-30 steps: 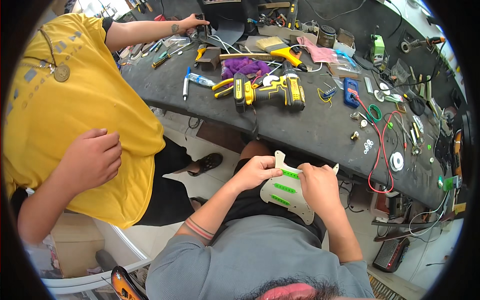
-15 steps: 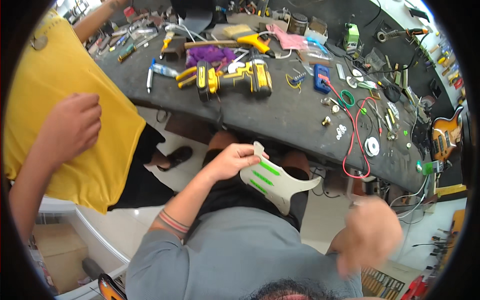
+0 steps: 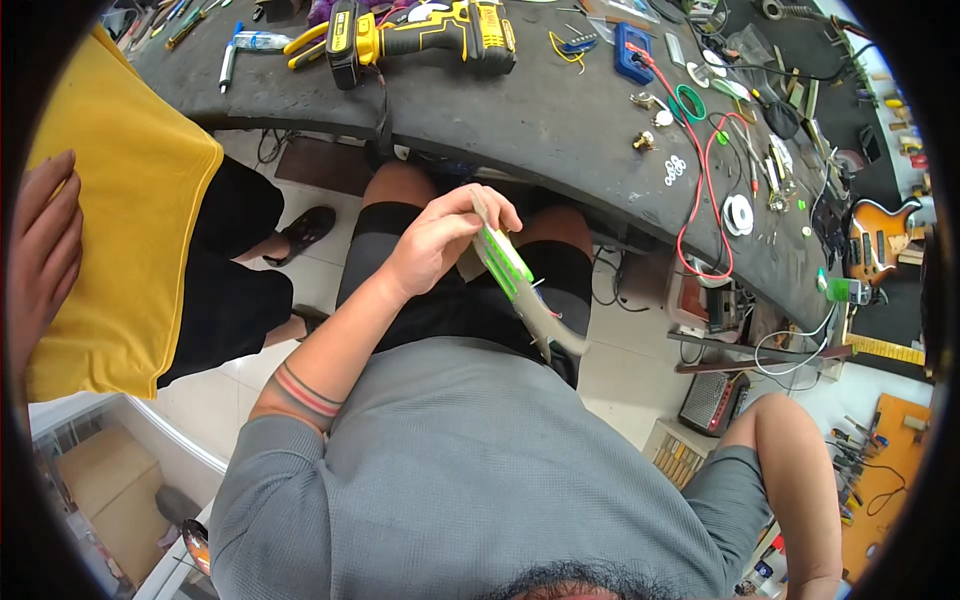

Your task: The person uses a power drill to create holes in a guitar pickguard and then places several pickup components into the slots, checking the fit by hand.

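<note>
A whitish electric guitar pickguard [image 3: 552, 325] with bright green pickup strips hangs over my lap, tilted almost edge-on. My left hand [image 3: 447, 232] is closed on its upper end, thumb and fingers pinching the edge. Below the strips, a small bit of wire or hardware shows on its underside. My right arm is bent out at the lower right, and the hand itself lies beyond the picture's lower edge.
A dark workbench [image 3: 560, 140] runs ahead, bearing a yellow cordless drill [image 3: 450, 35], a blue multimeter [image 3: 633, 52], red test leads [image 3: 682, 240] and a solder spool [image 3: 738, 214]. A person in a yellow shirt [image 3: 120, 230] stands at left. A sunburst guitar [image 3: 876, 240] is at far right.
My left hand has tilted the pickguard from facing me to nearly edge-on. My right hand has swung down and back out of view. The whole view has shifted downward.
</note>
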`<act>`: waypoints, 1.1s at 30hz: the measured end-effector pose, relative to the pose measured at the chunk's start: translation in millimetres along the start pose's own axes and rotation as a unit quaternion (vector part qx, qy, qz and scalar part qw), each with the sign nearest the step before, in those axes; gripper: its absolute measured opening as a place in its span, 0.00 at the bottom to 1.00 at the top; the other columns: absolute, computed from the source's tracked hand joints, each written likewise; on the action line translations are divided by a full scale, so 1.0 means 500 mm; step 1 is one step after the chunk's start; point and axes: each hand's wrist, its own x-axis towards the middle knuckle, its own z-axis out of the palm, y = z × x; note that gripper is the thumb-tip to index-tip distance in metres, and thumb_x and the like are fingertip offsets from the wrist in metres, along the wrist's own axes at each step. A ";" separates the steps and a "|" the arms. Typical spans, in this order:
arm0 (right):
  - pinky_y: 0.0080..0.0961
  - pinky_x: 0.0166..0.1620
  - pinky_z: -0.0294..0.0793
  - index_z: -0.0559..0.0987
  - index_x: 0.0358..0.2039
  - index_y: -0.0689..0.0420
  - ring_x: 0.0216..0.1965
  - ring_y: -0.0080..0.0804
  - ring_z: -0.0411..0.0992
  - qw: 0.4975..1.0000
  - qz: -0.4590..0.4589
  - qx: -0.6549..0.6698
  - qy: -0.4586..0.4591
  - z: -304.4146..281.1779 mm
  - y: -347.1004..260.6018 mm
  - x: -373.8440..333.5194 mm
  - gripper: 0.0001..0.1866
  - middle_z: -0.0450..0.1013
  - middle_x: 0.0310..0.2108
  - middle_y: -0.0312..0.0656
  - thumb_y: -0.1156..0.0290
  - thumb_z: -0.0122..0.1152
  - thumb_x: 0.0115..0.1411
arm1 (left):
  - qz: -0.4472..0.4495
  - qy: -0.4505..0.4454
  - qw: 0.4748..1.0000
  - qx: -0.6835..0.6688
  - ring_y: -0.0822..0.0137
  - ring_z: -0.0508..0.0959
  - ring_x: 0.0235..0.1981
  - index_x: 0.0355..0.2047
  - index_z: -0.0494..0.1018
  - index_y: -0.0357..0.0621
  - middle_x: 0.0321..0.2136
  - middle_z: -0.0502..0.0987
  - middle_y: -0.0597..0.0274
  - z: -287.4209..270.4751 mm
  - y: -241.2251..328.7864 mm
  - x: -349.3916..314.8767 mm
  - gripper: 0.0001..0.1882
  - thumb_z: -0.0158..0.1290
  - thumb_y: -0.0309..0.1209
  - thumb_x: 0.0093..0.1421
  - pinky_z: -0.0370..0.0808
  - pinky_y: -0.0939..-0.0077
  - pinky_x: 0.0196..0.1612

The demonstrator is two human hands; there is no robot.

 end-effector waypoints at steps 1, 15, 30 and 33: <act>0.36 0.39 0.77 0.81 0.39 0.59 0.37 0.40 0.79 1.000 0.002 0.002 -0.003 0.000 -0.008 0.004 0.09 0.79 0.35 0.44 0.77 0.55 0.59 | 0.002 -0.018 0.999 -0.027 0.56 0.79 0.49 0.36 0.73 0.41 0.47 0.77 0.46 0.004 -0.002 0.002 0.09 0.45 0.30 0.67 0.73 0.60 0.60; 0.32 0.37 0.75 0.79 0.34 0.57 0.33 0.36 0.76 0.999 0.021 0.021 -0.032 0.006 -0.093 0.050 0.06 0.76 0.32 0.41 0.72 0.56 0.59 | 0.024 -0.130 0.990 0.041 0.55 0.79 0.49 0.34 0.70 0.42 0.48 0.74 0.50 0.037 0.010 0.015 0.06 0.44 0.21 0.57 0.77 0.58 0.58; 0.28 0.34 0.73 0.78 0.28 0.56 0.29 0.31 0.73 0.996 0.065 0.055 0.011 0.053 -0.214 0.059 0.07 0.72 0.30 0.38 0.66 0.58 0.59 | -0.073 -0.171 0.970 0.159 0.67 0.80 0.54 0.53 0.76 0.39 0.50 0.81 0.58 0.068 0.106 -0.029 0.12 0.55 0.30 0.74 0.75 0.68 0.61; 0.23 0.31 0.71 0.77 0.32 0.56 0.26 0.26 0.71 0.936 0.135 0.179 0.271 0.137 -0.211 -0.085 0.07 0.73 0.28 0.36 0.67 0.56 0.65 | -0.070 -0.190 0.967 0.153 0.65 0.81 0.56 0.58 0.74 0.38 0.51 0.82 0.56 0.081 0.112 -0.033 0.16 0.55 0.30 0.74 0.75 0.66 0.63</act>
